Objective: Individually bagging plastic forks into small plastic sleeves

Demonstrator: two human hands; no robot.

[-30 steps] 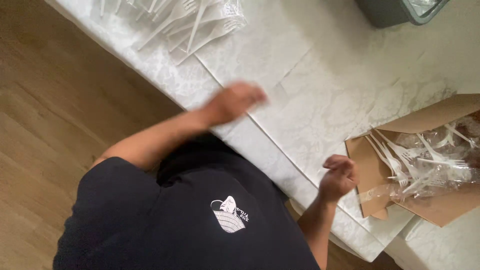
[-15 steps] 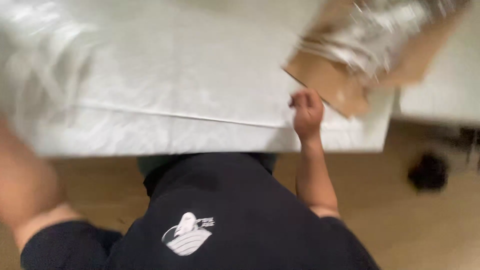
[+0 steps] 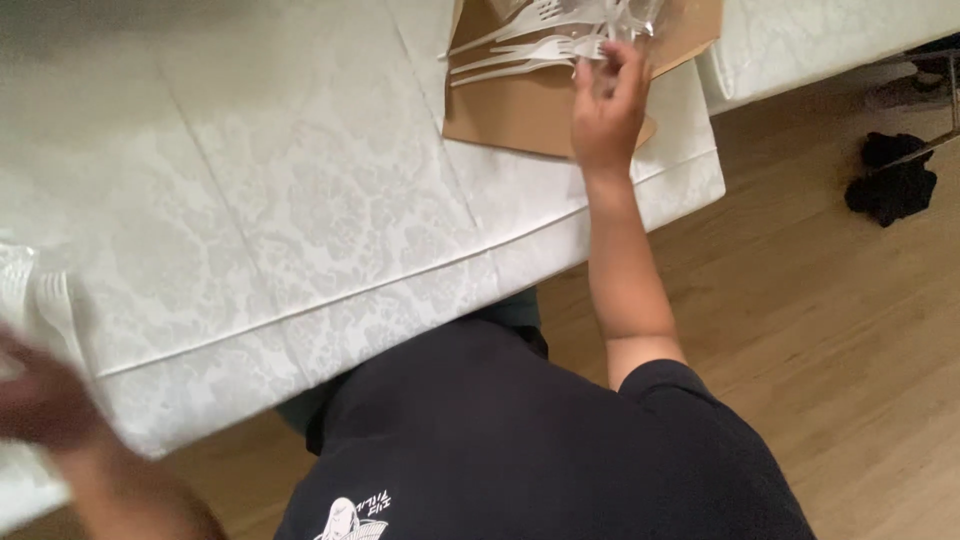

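Right hand (image 3: pixel 607 100), grip closing on white plastic forks (image 3: pixel 530 48) in brown cardboard box (image 3: pixel 520 110), worktop's far right corner; best pinch one handle. Left hand (image 3: pixel 40 400) blurred, grip unreadable.

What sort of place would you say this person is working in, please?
Probably a dining or function room at a home or venue: a table under a white patterned tablecloth, a wooden plank floor, and white plastic forks lying in an open cardboard box.

A flat brown cardboard box (image 3: pixel 520 105) lies open at the table's far edge.
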